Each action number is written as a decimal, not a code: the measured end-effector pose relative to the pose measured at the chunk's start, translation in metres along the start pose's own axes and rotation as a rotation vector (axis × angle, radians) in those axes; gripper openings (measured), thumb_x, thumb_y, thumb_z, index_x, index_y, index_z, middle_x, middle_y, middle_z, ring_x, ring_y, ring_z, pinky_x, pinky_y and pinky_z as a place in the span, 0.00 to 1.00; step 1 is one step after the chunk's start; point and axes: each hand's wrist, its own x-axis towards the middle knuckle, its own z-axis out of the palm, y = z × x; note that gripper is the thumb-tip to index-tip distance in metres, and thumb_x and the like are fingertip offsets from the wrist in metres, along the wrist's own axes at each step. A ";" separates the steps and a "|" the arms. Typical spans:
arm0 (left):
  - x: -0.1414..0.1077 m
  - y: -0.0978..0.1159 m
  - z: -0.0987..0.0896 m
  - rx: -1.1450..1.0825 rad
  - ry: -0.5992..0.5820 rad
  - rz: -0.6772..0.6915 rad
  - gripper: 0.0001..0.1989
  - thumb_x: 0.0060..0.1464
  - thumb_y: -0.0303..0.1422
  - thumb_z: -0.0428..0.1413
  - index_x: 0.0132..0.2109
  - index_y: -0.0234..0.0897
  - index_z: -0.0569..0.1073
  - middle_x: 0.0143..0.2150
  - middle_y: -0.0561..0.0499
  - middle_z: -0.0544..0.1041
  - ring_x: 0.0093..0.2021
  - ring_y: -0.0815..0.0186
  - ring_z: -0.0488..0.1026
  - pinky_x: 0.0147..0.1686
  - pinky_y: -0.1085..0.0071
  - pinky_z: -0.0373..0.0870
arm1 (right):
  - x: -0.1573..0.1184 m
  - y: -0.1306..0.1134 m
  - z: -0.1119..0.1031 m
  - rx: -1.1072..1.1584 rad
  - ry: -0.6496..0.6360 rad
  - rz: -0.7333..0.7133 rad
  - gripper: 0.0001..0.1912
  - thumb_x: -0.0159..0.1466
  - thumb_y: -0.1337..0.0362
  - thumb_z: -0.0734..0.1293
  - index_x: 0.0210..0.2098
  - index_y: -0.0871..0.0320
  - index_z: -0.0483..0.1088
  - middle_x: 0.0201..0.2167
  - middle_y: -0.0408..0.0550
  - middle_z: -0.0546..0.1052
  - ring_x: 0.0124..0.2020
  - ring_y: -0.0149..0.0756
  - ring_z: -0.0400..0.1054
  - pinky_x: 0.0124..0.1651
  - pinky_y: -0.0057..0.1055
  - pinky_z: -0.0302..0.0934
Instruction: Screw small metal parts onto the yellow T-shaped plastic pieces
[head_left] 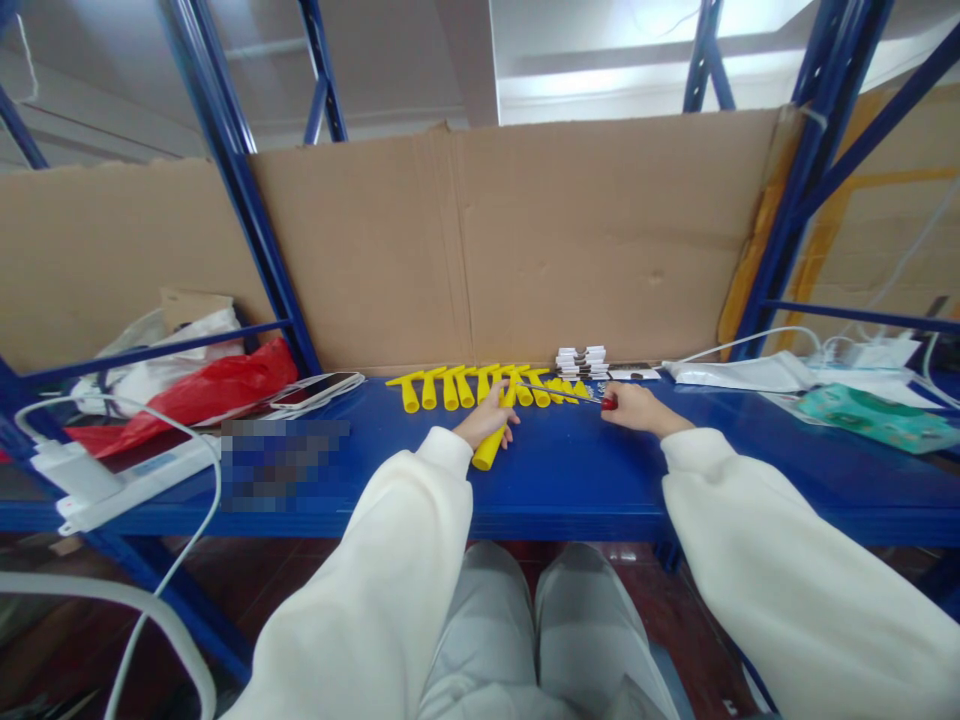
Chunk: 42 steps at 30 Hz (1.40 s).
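Note:
My left hand [486, 420] is closed around a yellow tube-like handle [489, 450], whose round end tilts down toward the shelf's front edge. My right hand [639, 411] grips a screwdriver [610, 401] by its red handle. The thin shaft points left, and its tip reaches the upper part of the yellow handle; I cannot tell whether it sits in a screw. Behind my left hand stretches a row of several similar yellow T-shaped pieces [429, 390]. Smaller yellow parts [570, 390] lie to their right, beside small metal bits near the screwdriver.
White stacked pieces [580, 361] stand against the cardboard backing [600, 230]. On the left of the blue shelf [405, 480] are a red plastic bag [202, 395], a phone with a cable and a white power strip [142, 485]. A green packet [874, 415] and white cables lie right.

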 end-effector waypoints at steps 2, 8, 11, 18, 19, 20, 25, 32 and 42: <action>0.001 0.000 0.000 0.000 -0.002 0.002 0.40 0.57 0.20 0.44 0.72 0.48 0.40 0.42 0.48 0.73 0.18 0.76 0.66 0.16 0.80 0.65 | 0.000 0.001 0.001 0.019 -0.008 0.008 0.04 0.53 0.68 0.67 0.26 0.55 0.65 0.26 0.46 0.76 0.28 0.35 0.68 0.30 0.27 0.55; 0.003 -0.003 0.000 -0.012 -0.012 0.015 0.41 0.56 0.20 0.44 0.72 0.48 0.39 0.41 0.49 0.73 0.18 0.76 0.66 0.15 0.79 0.65 | -0.001 -0.002 -0.001 0.031 -0.010 0.003 0.02 0.54 0.68 0.65 0.28 0.56 0.66 0.30 0.48 0.77 0.31 0.36 0.69 0.33 0.27 0.57; 0.004 -0.003 0.000 -0.010 -0.013 0.011 0.41 0.56 0.20 0.44 0.72 0.48 0.39 0.41 0.48 0.73 0.17 0.76 0.66 0.15 0.80 0.65 | -0.002 -0.004 -0.004 0.000 -0.012 0.033 0.01 0.55 0.67 0.65 0.27 0.56 0.67 0.30 0.47 0.78 0.33 0.37 0.70 0.34 0.28 0.56; 0.004 -0.004 0.000 -0.003 -0.013 0.009 0.40 0.57 0.21 0.44 0.72 0.49 0.40 0.40 0.49 0.73 0.18 0.76 0.66 0.17 0.80 0.66 | 0.000 0.002 0.002 0.035 -0.014 0.007 0.04 0.52 0.68 0.67 0.26 0.56 0.65 0.27 0.46 0.76 0.27 0.34 0.68 0.30 0.26 0.55; 0.004 -0.004 0.000 -0.003 -0.013 0.009 0.40 0.57 0.21 0.44 0.72 0.49 0.40 0.40 0.50 0.72 0.18 0.76 0.66 0.17 0.80 0.66 | 0.000 0.003 0.003 0.032 -0.008 0.000 0.04 0.52 0.68 0.67 0.27 0.56 0.66 0.27 0.46 0.76 0.27 0.34 0.68 0.30 0.26 0.55; 0.004 -0.004 0.000 -0.005 -0.012 0.009 0.40 0.57 0.20 0.44 0.72 0.49 0.40 0.40 0.50 0.72 0.18 0.76 0.66 0.17 0.80 0.65 | 0.000 0.003 0.003 0.027 -0.002 -0.006 0.03 0.53 0.68 0.66 0.28 0.56 0.67 0.28 0.47 0.77 0.28 0.34 0.68 0.30 0.26 0.56; 0.004 -0.003 0.000 -0.017 -0.012 0.009 0.41 0.56 0.20 0.44 0.72 0.48 0.40 0.40 0.49 0.73 0.18 0.75 0.66 0.16 0.79 0.65 | 0.000 0.000 -0.001 -0.035 -0.007 0.025 0.03 0.55 0.67 0.64 0.30 0.56 0.70 0.32 0.48 0.79 0.33 0.38 0.71 0.34 0.27 0.56; 0.002 -0.002 0.000 -0.011 -0.014 0.009 0.41 0.56 0.21 0.45 0.72 0.47 0.41 0.42 0.48 0.74 0.18 0.76 0.67 0.16 0.79 0.66 | 0.000 0.004 0.002 -0.003 0.000 0.000 0.03 0.53 0.68 0.66 0.28 0.56 0.67 0.27 0.46 0.77 0.27 0.34 0.67 0.30 0.26 0.54; 0.005 -0.004 -0.001 -0.014 -0.015 0.012 0.40 0.56 0.22 0.45 0.72 0.48 0.41 0.41 0.48 0.74 0.18 0.75 0.67 0.17 0.79 0.66 | -0.002 -0.005 -0.005 -0.059 -0.044 0.045 0.04 0.55 0.67 0.64 0.29 0.56 0.71 0.32 0.50 0.79 0.34 0.40 0.72 0.34 0.29 0.57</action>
